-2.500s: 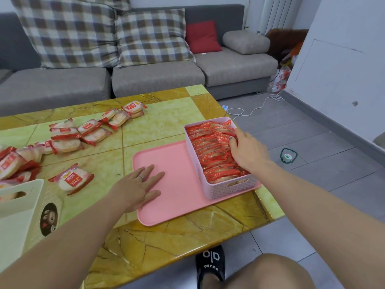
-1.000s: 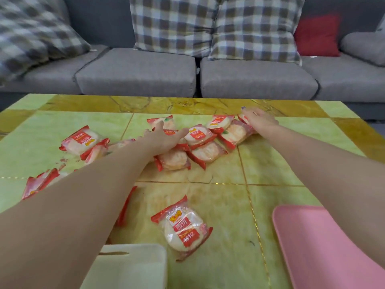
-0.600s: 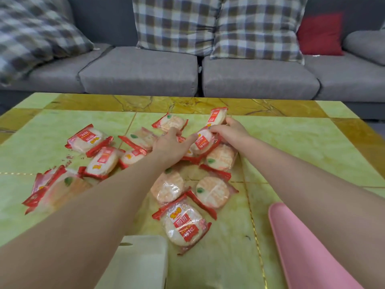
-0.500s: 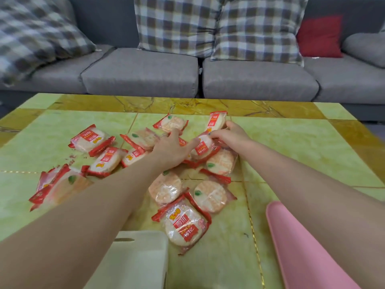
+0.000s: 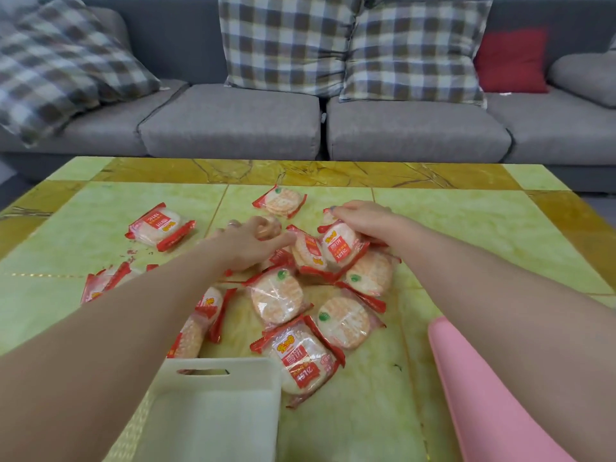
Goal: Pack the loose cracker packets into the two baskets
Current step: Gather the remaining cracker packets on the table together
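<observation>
Several red-and-clear cracker packets [image 5: 278, 296] lie heaped in the middle of the green and yellow table [image 5: 466, 225]. My left hand [image 5: 253, 243] lies over the heap's left side, fingers curved on the packets. My right hand [image 5: 363, 221] curls over the top of two upright packets [image 5: 333, 248] at the heap's far right. One packet [image 5: 160, 226] lies apart at the left, another [image 5: 280, 201] at the far side. A white basket [image 5: 213, 408] stands at the near edge, under my left forearm. The pink basket is out of view.
A pink tray [image 5: 480, 395] shows at the lower right under my right forearm. A grey sofa [image 5: 233, 121] with checked cushions [image 5: 290, 41] and a red cushion [image 5: 510, 61] runs behind the table's far edge. More packets [image 5: 103, 281] lie partly hidden by my left arm.
Both hands have raked the spread packets together and toward me into a tighter heap. My right hand has moved in from the far right onto the upright packets.
</observation>
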Motion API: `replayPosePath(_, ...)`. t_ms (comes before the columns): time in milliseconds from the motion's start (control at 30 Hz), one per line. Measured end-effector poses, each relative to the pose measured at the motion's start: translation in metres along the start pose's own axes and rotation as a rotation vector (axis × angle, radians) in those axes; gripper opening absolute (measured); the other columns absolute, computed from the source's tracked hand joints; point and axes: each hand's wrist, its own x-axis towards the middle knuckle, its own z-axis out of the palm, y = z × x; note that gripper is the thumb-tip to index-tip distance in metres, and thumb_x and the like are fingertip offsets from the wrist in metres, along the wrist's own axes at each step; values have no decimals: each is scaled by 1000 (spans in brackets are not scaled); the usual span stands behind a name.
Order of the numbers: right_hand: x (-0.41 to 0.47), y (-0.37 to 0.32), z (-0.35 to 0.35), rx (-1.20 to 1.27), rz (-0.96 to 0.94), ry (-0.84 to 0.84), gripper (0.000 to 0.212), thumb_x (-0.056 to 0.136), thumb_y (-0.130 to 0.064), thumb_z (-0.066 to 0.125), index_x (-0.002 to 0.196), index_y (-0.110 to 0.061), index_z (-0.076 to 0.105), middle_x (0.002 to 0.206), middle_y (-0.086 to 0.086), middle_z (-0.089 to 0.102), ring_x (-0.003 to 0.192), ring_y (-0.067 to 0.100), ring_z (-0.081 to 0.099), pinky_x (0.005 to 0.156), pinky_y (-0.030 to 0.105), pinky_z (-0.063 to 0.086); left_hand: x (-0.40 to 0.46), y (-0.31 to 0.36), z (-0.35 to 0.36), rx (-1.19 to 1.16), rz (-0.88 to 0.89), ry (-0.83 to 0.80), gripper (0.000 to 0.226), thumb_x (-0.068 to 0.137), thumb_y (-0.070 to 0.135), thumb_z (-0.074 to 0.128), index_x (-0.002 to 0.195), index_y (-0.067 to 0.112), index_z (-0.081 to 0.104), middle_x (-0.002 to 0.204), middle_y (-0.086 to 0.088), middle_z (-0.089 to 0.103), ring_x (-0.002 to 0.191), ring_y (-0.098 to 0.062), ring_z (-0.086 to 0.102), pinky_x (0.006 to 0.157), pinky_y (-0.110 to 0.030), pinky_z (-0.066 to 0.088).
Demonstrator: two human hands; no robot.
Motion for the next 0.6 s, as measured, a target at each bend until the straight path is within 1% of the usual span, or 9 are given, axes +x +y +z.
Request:
replayPosePath(100,-8,7,8,13,-30,58,55,78,-67,59,122,-34,63,134,1,63,125,32,54,106,41,43,-10,11,4,-68,133,-5,111,54,103,36,144,38,37,146,-16,42,137,-37,39,111,-52,36)
replayPosePath(167,-14,17,2,33,-14,32,59,66,-74,63,111,-35,63,130,2,63,118,29,58,102,42,48,-16,10,4,-36,172,-4,117,50,104,37,147,40,31,148,-13,39,140,-37,34,112,-55,34)
replayPosePath(200,-19,21,-3,16,11,3,68,60,-81,59,109,-35,63,132,3,62,119,28,58,103,43,47,-21,9,3,-1,162,-18,121,49,106,35,151,43,25,155,-13,32,144,-38,29,115,-56,30)
replayPosePath(267,-32,25,-16,-75,46,-101,81,65,-90,50,126,-37,60,148,7,49,135,32,45,112,47,38,-34,8,-2,99,103,-81,124,50,106,33,156,47,9,166,-13,9,152,-42,12,120,-57,20)
replayPosePath(333,-48,27,-24,-139,69,-245,83,83,-85,42,150,-35,41,163,6,29,149,34,28,118,48,28,-49,8,-5,233,77,-210,124,54,102,35,156,48,-8,168,-12,-11,154,-41,-2,121,-57,12)
replayPosePath(433,-68,30,-29,-97,145,-356,93,87,-78,49,161,-33,15,169,4,15,150,34,25,104,43,33,-62,12,-5,405,127,-371,132,58,98,51,152,46,-26,167,-7,-20,155,-33,-11,122,-57,13)
replayPosePath(500,-76,30,-28,-108,168,-374,101,84,-76,57,161,-32,9,168,3,17,148,33,30,93,38,33,-66,15,-2,462,161,-378,141,53,96,59,150,46,-29,168,-6,-18,155,-33,-9,122,-58,16)
replayPosePath(567,-78,31,-22,-84,187,-409,112,73,-81,65,160,-34,12,163,1,29,142,30,40,97,37,40,-71,21,7,481,175,-340,146,50,93,66,149,47,-31,168,-11,-16,155,-40,-5,120,-61,18)
replayPosePath(600,-78,31,-16,-57,185,-434,123,61,-86,70,158,-36,13,161,0,33,139,30,45,103,41,44,-74,25,13,486,179,-315,148,50,90,70,148,47,-32,168,-14,-15,154,-44,-2,119,-62,20)
